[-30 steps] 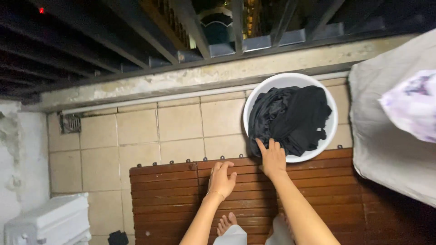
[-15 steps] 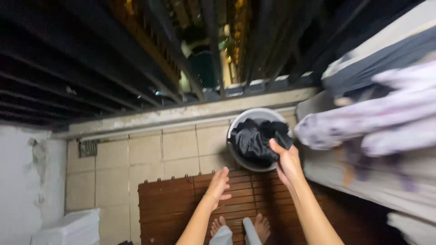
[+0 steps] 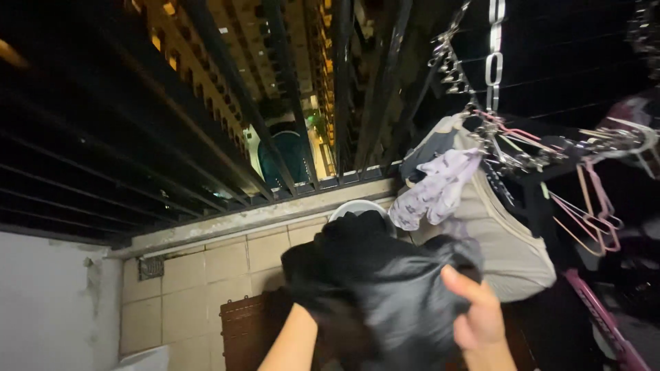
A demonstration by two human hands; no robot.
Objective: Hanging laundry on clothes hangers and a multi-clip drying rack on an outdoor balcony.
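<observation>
Item: bundled black cloth garment point(image 3: 385, 288), soft and glossy, raised in front of the person at centre near, above the white round plastic basin point(image 3: 356, 206), of which only the far rim shows behind the cloth.

Right hand point(image 3: 478, 319): grip closed on the right edge of the garment, thumb laid over the fabric. Left hand: hidden behind the bundle, only the forearm point(image 3: 292, 343) showing; whether its grip is closed cannot be told.

Risks, as judged:
- The bundle hangs bunched and heavy; with one edge pinched, a fold could slip loose and drop to the beige floor tiles point(image 3: 206, 275) or the brown slatted wooden mat point(image 3: 240, 330).
- Lifted further right, the cloth may snag on the cluster of metal clip pegs point(image 3: 495, 137) or the pink wire hangers point(image 3: 595, 213).
- The dark metal railing bars point(image 3: 275, 103) stand just beyond the concrete ledge point(image 3: 261, 216); a garment swung far could pass between them and fall outside.

Surroundings: grey cloth point(image 3: 509, 240) hung at right, a pale lilac patterned cloth point(image 3: 440, 189) draped over it, both crowding the hanging space. Metal chain point(image 3: 493, 55) at upper right. Floor drain grate point(image 3: 151, 268) at far left. White wall point(image 3: 55, 302) at left.
</observation>
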